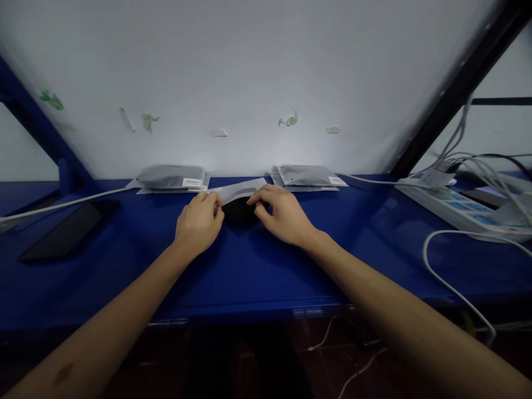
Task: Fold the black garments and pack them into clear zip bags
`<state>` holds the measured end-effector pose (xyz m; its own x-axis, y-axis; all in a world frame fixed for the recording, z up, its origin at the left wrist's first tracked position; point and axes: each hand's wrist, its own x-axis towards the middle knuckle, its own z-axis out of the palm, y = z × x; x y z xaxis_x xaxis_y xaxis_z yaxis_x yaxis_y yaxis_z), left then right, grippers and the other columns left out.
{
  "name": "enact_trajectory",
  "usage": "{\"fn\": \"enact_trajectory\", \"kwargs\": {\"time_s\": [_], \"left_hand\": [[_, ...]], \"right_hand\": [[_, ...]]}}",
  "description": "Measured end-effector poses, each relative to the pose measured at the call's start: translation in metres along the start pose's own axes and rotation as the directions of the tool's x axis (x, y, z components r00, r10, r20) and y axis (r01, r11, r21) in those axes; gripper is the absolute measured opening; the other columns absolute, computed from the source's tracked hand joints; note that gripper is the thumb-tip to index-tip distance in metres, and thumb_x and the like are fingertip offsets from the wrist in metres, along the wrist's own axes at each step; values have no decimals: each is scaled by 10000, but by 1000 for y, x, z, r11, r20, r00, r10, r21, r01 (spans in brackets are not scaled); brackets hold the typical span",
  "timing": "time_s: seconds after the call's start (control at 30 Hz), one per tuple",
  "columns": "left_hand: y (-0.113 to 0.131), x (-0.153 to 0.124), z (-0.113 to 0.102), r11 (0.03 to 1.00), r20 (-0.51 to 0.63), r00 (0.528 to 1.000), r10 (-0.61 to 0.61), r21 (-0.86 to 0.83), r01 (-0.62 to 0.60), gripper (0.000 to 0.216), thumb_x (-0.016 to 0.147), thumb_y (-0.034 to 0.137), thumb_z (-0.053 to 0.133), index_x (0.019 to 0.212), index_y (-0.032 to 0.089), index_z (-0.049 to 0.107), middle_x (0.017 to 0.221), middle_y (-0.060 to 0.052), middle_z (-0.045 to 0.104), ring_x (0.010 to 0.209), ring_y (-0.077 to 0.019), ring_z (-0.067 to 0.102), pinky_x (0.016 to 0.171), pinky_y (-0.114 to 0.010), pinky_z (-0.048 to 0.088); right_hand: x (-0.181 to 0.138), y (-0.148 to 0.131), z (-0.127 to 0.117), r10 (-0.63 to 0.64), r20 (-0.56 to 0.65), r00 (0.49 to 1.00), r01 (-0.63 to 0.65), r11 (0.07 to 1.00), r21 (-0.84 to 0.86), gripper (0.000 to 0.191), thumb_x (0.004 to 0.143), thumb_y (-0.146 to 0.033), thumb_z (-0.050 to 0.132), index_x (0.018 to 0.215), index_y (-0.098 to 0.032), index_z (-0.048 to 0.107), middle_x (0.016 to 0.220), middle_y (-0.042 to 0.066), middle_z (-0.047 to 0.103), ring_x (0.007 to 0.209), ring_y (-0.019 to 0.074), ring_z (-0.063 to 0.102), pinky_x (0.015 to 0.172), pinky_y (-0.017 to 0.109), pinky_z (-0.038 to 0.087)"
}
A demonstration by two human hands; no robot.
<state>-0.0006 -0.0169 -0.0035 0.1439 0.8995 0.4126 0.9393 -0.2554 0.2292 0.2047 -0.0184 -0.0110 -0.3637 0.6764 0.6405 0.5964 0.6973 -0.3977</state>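
Between my hands, over the middle of the blue table, is a whitish translucent plastic bag [241, 189] with a dark, rounded item [240, 213] at its near side. My left hand [199, 221] is closed, its fingers pinching the bag's left edge. From the right, my right hand [285, 213] curls its thumb and fingers onto the bag and the dark item; its fingertips are partly hidden. What kind of thing the dark item is cannot be made out.
Packed translucent bags with white labels lie against the wall in a left stack [172, 177] and a right stack [307, 176]. A dark flat tablet-like slab [68, 233] lies at left. A power strip [465, 213] and loose white cables [428, 260] occupy the right.
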Motion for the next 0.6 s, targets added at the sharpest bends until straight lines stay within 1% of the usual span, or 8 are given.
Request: {"fn": "enact_trajectory", "kwargs": {"time_s": [0.07,0.13,0.2,0.27,0.3,0.33,0.43,0.6], "left_hand": [[0,0,-1,999,48,998,-33,22,32,152,904,199,478,991,201,603,1099,-99,633,962,-276,620,791,-413,490],[1,-1,0,999,81,996,-39,36,36,168,925,257,466,1009,192,596,1119,-121,623,1012,-303,609,824,-445,491],[2,-2,1,999,86,996,-25,43,22,264,940,409,489,1026,183,593,1115,-137,618,1036,-324,598,864,-471,484],[3,-3,2,998,72,997,0,57,-4,440,893,586,535,1046,176,589,1108,-147,610,1032,-340,593,892,-493,474],[3,-4,3,998,63,998,15,64,-19,500,861,635,559,1055,175,586,1106,-148,605,1030,-346,591,898,-500,471],[3,-4,4,997,55,998,29,71,-33,520,840,646,581,1059,175,583,1102,-147,600,1029,-348,589,902,-503,470],[1,-4,7,995,39,998,40,87,-44,412,844,539,615,1037,178,568,1077,-131,588,1015,-330,590,896,-488,479],[-4,-1,8,999,-11,1000,-13,31,14,189,856,311,596,987,188,541,1065,-101,587,941,-273,616,840,-438,511]], "right_hand": [[-1,8,-1,46,-52,998,-49,997,-57,279,859,-108,454,984,-172,694,1034,89,681,1044,240,595,984,430,463],[-2,17,1,111,-66,992,-119,985,-126,318,837,-103,459,1053,-149,687,1096,125,657,1100,275,570,1004,461,453],[-3,27,4,170,-51,984,-176,968,-177,361,820,-107,480,1125,-132,670,1160,159,634,1158,311,549,1028,495,442],[-4,35,6,196,-24,980,-197,962,-188,401,810,-106,493,1179,-130,650,1198,176,624,1192,329,546,1037,514,441],[-4,39,6,199,-14,980,-198,963,-182,411,811,-106,495,1194,-133,642,1207,180,623,1200,330,549,1037,515,445],[-4,41,7,198,-6,980,-196,965,-172,413,817,-109,495,1204,-138,637,1210,180,625,1203,327,555,1037,512,449],[-3,43,6,200,3,980,-198,969,-148,376,843,-141,507,1196,-153,637,1198,173,632,1191,310,571,1028,488,458],[-3,39,6,216,21,976,-211,969,-124,327,866,-177,528,1171,-144,638,1172,170,627,1130,281,595,995,433,467]]}}
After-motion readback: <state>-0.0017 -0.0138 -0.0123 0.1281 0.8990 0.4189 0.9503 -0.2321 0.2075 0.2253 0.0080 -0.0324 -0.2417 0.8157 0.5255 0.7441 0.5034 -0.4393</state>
